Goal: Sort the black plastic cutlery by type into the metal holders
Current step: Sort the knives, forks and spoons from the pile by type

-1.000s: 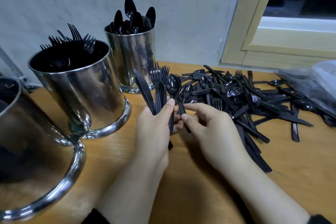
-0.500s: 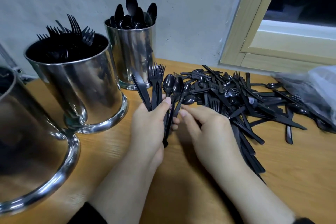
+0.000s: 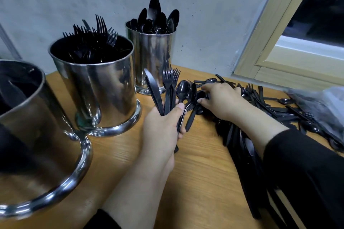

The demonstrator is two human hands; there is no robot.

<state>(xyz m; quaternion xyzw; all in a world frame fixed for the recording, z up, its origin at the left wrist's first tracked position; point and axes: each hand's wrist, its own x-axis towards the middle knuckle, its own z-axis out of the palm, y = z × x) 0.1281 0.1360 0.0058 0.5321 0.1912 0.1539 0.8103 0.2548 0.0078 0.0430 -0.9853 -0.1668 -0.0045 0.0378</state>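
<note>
My left hand (image 3: 162,128) grips a fanned bunch of black cutlery (image 3: 168,92): a knife, two forks and a few spoons, standing upright. My right hand (image 3: 220,101) lies palm down on the near edge of the loose cutlery pile (image 3: 264,102), fingers spread and reaching among the pieces; whether it holds one is hidden. Three metal holders stand to the left: a small one with spoons (image 3: 153,57), a wide one with forks (image 3: 96,87), and a large one (image 3: 37,135) at the near left showing a knife inside.
The wooden table (image 3: 197,182) meets a grey wall behind the holders. A window frame (image 3: 275,50) stands at the back right. A clear plastic bag (image 3: 323,106) lies at the right edge over part of the pile.
My right hand has left the bunch and moved right and away onto the pile. My left hand still holds the bunch, now with more spoons in it. The camera has shifted.
</note>
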